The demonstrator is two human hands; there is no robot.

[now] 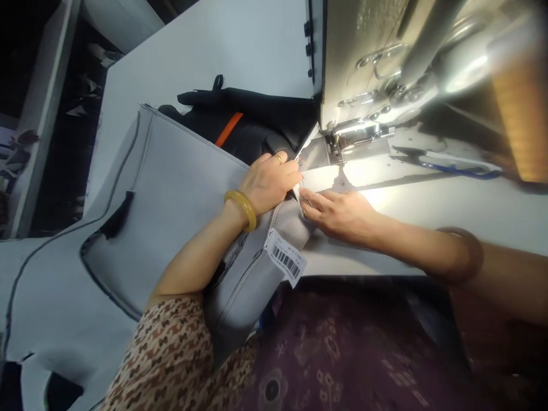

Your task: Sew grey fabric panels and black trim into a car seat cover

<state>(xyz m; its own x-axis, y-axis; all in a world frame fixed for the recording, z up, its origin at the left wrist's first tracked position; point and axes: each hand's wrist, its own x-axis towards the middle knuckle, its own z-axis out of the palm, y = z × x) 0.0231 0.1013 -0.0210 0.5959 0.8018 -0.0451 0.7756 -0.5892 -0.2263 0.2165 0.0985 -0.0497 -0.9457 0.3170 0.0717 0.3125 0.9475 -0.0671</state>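
A large grey fabric piece (184,171) with dark seams spreads over the left side and under my left arm. My left hand (270,181), with a ring and a yellow bangle at the wrist, is closed on the fabric's edge. Against the same edge, my right hand (336,214) pinches with thumb and fingers near a small white piece. A white barcode label (286,258) hangs from the grey fabric just below my hands. Black fabric (257,117) with an orange strip lies behind my left hand.
The sewing machine's presser foot (336,149) is up and right of my hands, under a bright light. Scissors with blue handles (449,165) lie on the white table (240,45) to the right. A metal-edged frame stands at the far left.
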